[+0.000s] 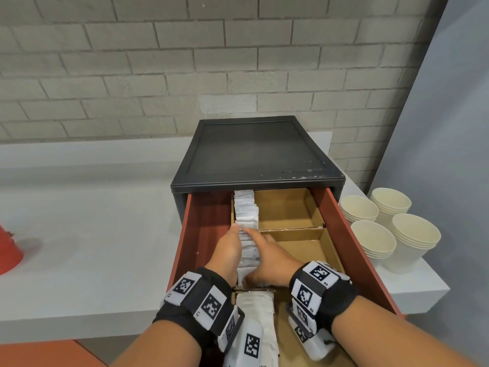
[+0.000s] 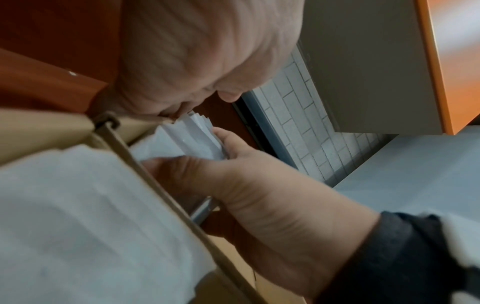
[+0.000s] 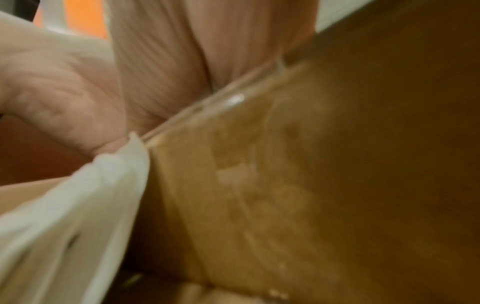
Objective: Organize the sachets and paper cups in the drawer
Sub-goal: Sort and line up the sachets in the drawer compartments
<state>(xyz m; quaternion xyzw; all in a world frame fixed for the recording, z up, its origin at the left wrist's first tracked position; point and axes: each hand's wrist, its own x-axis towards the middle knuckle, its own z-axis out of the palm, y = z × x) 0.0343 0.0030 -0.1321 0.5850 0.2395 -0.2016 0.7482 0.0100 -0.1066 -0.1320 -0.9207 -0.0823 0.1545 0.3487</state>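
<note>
Head view bright, even, sharp; brick wall (image 1: 238,62) bows twd edges. Left wrist soft. Right wrist v. blurry, dim lower right; sachets (image 3: 64,216) smeared.

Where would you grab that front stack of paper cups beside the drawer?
Probably the front paper cup stack is best gripped round its wall under the rims, from the front: it stands upright, with other stacks crowding behind and to its right.

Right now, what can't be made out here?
- Near end of sachets: head view, under left hand and right hand.
- Sachet print: too small or blurred in every view.
- Red object: head view, cut off by left edge.
- Front of drawer: wristbands and bottom edge hide it.
</note>
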